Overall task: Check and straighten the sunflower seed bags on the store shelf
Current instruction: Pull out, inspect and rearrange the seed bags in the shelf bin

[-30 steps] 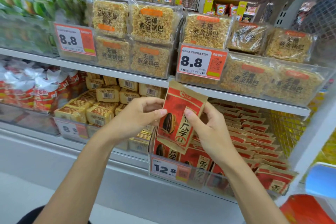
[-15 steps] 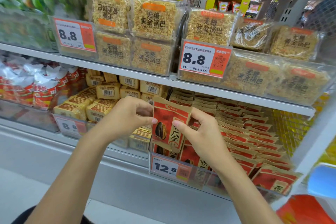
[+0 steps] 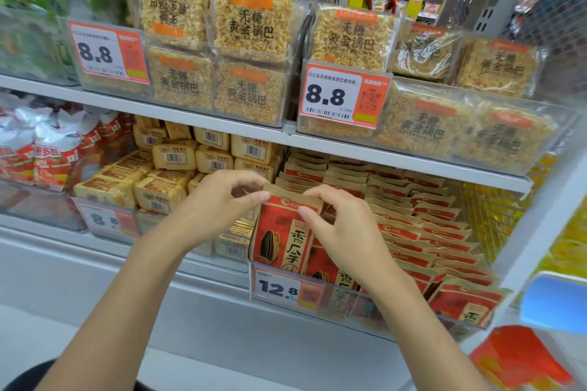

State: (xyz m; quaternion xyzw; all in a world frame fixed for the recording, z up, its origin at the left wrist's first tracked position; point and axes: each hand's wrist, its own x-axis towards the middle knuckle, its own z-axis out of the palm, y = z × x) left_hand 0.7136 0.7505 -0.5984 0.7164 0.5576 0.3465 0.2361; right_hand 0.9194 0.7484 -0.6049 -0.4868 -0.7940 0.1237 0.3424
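You pinch the seed bag [image 3: 279, 241] by its top corners, L hand [image 3: 222, 203] and R hand [image 3: 346, 232] equally near, bag upright at tray [image 3: 355, 305] front-left corner.

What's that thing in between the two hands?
The brown top edge of the front sunflower seed bag, in the head view. The left hand and right hand both pinch it.

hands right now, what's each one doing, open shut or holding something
Left hand: pinches the top left corner of the front sunflower seed bag.
Right hand: pinches that bag's top edge.
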